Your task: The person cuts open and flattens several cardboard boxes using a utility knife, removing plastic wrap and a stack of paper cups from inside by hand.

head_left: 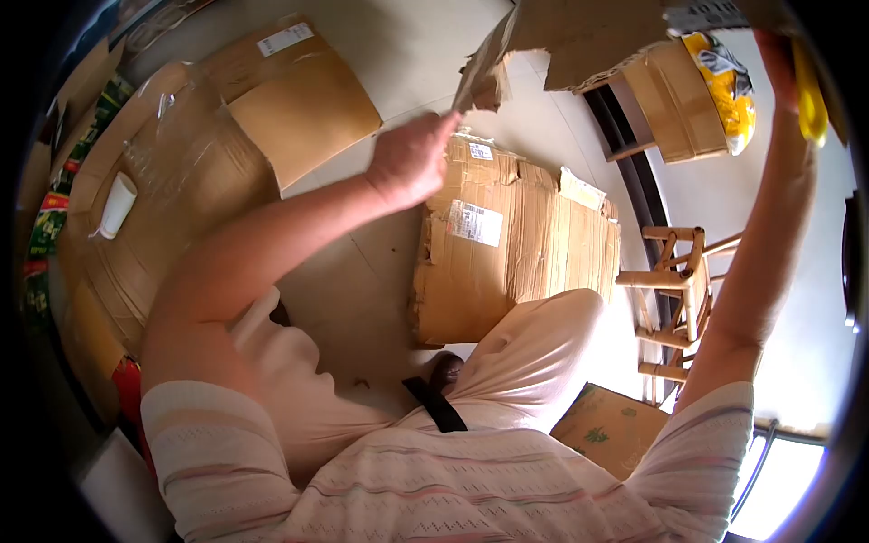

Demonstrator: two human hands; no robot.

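Observation:
My left hand [412, 161] is closed, pinching the torn lower edge of a raised cardboard sheet [588, 41]. This sheet is ragged along its bottom and spans the top of the view towards my right arm. At the upper right, my right hand [780, 68] is closed around a yellow-handled tool [808, 95], beside the sheet's far end. The tool's working end and most of the right fingers are hidden. Below the sheet, a flattened cardboard box [534, 240] with white labels lies on the floor in front of my knee.
On the left lie a large cardboard piece [204, 181] with clear plastic film and a white paper cup [118, 206], and another labelled sheet [308, 109]. To the right are a bamboo stool [683, 290], a box with a yellow bag [674, 100], and a printed carton [611, 425].

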